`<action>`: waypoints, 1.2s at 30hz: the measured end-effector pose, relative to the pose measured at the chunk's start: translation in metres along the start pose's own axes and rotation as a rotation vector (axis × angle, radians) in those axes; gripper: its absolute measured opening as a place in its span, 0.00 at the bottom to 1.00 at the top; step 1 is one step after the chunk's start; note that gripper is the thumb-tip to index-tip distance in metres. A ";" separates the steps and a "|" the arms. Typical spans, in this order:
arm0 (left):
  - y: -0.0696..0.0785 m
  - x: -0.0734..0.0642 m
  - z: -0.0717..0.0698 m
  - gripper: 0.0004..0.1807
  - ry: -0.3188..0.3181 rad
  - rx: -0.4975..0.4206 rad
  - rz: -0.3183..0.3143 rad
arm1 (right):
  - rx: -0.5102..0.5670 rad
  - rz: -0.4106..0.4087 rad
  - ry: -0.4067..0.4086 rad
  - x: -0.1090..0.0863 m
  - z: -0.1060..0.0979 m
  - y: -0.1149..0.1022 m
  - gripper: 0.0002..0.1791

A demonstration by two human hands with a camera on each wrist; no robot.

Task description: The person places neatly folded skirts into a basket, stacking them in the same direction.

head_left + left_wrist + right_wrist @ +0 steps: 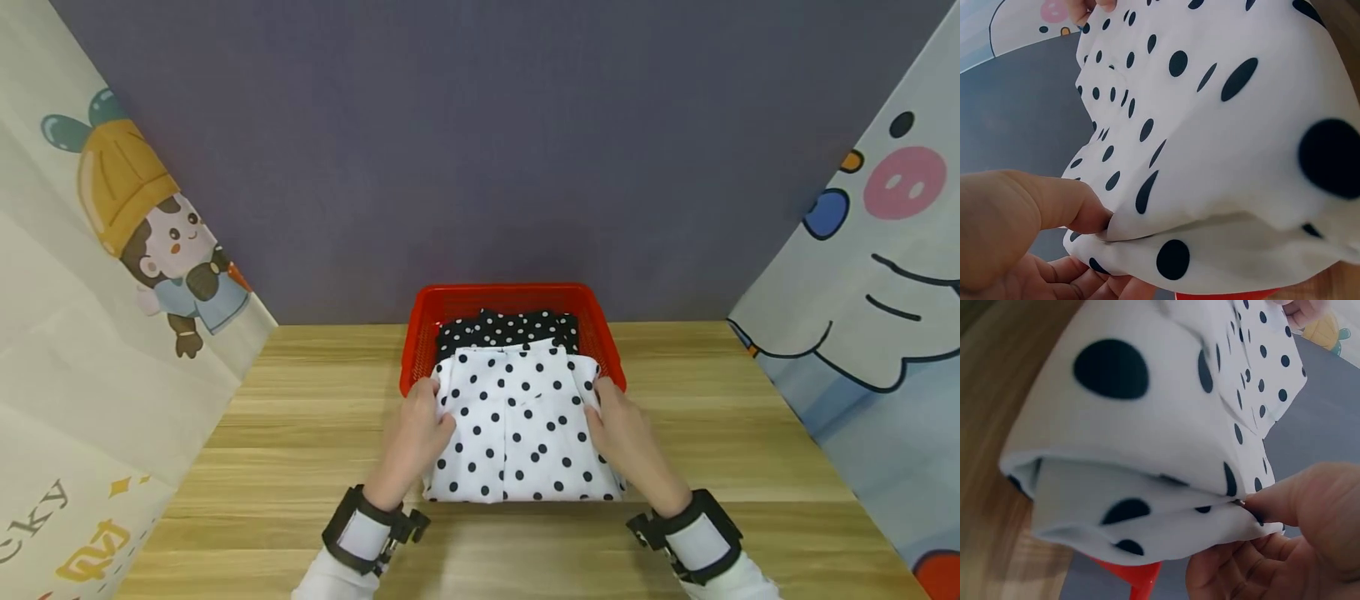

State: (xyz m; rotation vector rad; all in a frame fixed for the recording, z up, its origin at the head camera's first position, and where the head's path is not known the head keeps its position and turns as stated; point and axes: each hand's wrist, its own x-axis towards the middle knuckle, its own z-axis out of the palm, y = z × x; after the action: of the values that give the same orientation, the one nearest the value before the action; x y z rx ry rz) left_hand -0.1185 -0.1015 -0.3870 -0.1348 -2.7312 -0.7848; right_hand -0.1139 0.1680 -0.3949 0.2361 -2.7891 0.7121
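Observation:
A folded white cloth with black dots (pixel 517 433) hangs between my two hands, over the front of a red plastic basket (pixel 506 292). At its left edge my left hand (pixel 420 429) pinches the folded layers, thumb on top and fingers beneath, as the left wrist view shows. My right hand (pixel 628 429) grips the opposite edge the same way; in the right wrist view the rolled layers of the cloth (pixel 1129 494) show beside the thumb. Inside the basket lies a black cloth with white dots (pixel 510 327), partly covered by the white one.
The basket stands on a wood-grain table (pixel 315 433) against a dark grey back panel (pixel 495 150). Cartoon-printed sheets flank the table, with a capped figure (pixel 176 242) on the left and a pink-snouted face (pixel 904 183) on the right.

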 end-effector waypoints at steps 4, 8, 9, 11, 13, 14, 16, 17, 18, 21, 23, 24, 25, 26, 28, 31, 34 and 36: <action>0.001 0.011 -0.002 0.18 0.005 -0.002 0.010 | 0.012 -0.020 0.004 0.011 -0.002 0.002 0.15; 0.003 0.024 -0.003 0.19 -0.012 -0.010 0.011 | 0.009 -0.043 0.017 0.023 -0.004 0.004 0.15; 0.003 0.027 -0.003 0.19 -0.018 -0.011 0.011 | 0.004 -0.047 0.021 0.025 -0.005 0.005 0.15; 0.004 0.033 -0.003 0.19 -0.026 -0.010 0.015 | -0.001 -0.047 0.019 0.032 -0.007 0.006 0.15; 0.005 0.038 -0.004 0.20 -0.033 -0.002 0.020 | -0.011 -0.040 0.009 0.038 -0.009 0.006 0.15; 0.005 0.041 -0.004 0.19 -0.037 0.003 0.018 | -0.014 -0.036 0.004 0.041 -0.010 0.006 0.16; 0.007 0.046 -0.006 0.20 -0.045 0.010 0.018 | -0.015 -0.029 -0.011 0.048 -0.012 0.006 0.16; 0.007 0.049 -0.006 0.21 -0.051 0.017 0.018 | -0.014 -0.024 -0.018 0.051 -0.013 0.006 0.16; 0.008 0.052 -0.007 0.21 -0.057 0.020 0.013 | -0.012 -0.019 -0.028 0.053 -0.014 0.005 0.16; 0.010 0.060 -0.009 0.22 -0.077 0.026 0.004 | -0.009 -0.014 -0.043 0.062 -0.016 0.005 0.17; 0.010 0.066 -0.010 0.23 -0.090 0.036 0.002 | -0.012 -0.006 -0.057 0.067 -0.017 0.005 0.17; 0.010 0.069 -0.011 0.24 -0.094 0.042 -0.001 | -0.015 -0.005 -0.063 0.070 -0.018 0.005 0.17; 0.010 0.072 -0.011 0.24 -0.099 0.050 -0.002 | -0.018 -0.003 -0.068 0.073 -0.018 0.005 0.18; 0.011 0.076 -0.011 0.24 -0.104 0.058 -0.003 | -0.021 0.002 -0.076 0.076 -0.019 0.004 0.18; 0.011 0.082 -0.012 0.24 -0.110 0.073 -0.007 | -0.023 0.005 -0.086 0.082 -0.021 0.003 0.19; 0.012 0.092 -0.011 0.24 -0.116 0.098 -0.009 | -0.032 0.010 -0.092 0.090 -0.023 0.002 0.20; 0.012 0.100 -0.011 0.25 -0.116 0.115 -0.003 | -0.051 0.010 -0.096 0.099 -0.023 0.002 0.21; 0.013 0.106 -0.012 0.25 -0.118 0.124 -0.003 | -0.060 0.008 -0.097 0.104 -0.023 0.002 0.21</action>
State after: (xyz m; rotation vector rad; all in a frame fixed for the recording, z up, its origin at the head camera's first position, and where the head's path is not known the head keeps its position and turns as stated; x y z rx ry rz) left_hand -0.2142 -0.0962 -0.3388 -0.1549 -2.8827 -0.6243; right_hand -0.2090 0.1717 -0.3471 0.2542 -2.9001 0.6338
